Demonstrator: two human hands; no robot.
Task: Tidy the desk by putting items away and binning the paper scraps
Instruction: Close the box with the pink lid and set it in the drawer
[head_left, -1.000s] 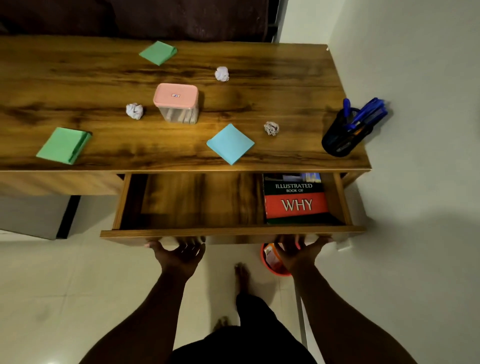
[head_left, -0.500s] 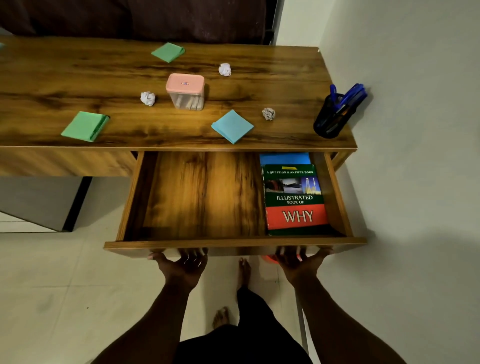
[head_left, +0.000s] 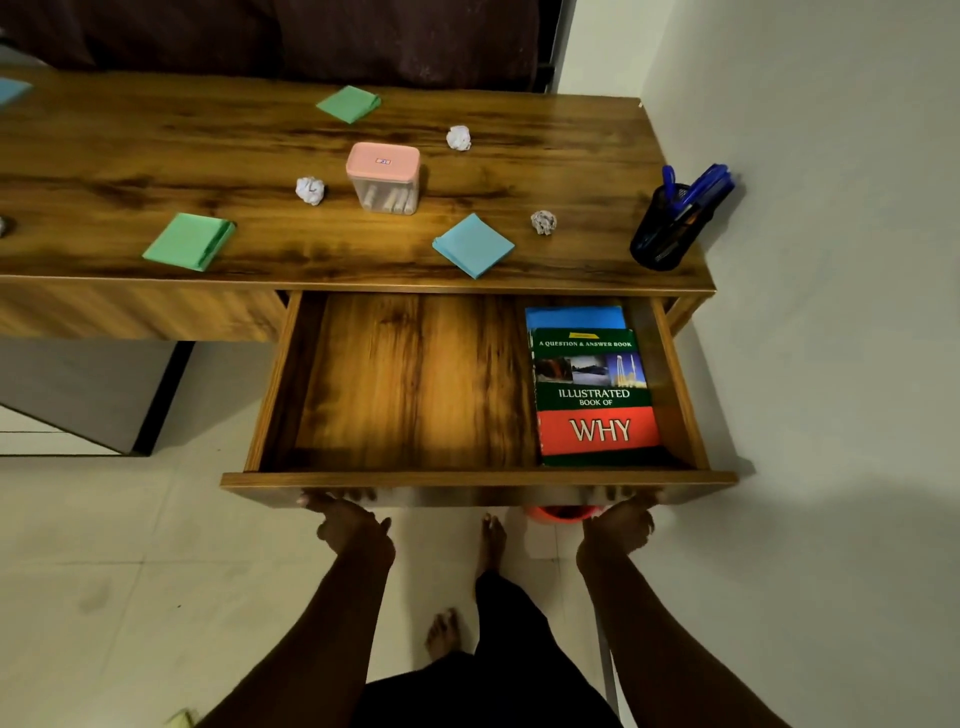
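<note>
I read the book (head_left: 596, 397) cover in the open drawer (head_left: 415, 384): "A QUESTION & ANSWER BOOK" on top, "ILLUSTRATED BOOK OF" mid-cover, "WHY" on the red band. The pink lid's (head_left: 383, 162) label is too small to read.

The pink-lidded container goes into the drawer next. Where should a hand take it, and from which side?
Probably from above and in front: grip the container by two opposite clear walls under the pink lid. It stands upright with flat sides, and the nearest paper ball lies clear of it.

Head-worn wide view, facing down, seemingly near the drawer (head_left: 415, 384)
</note>
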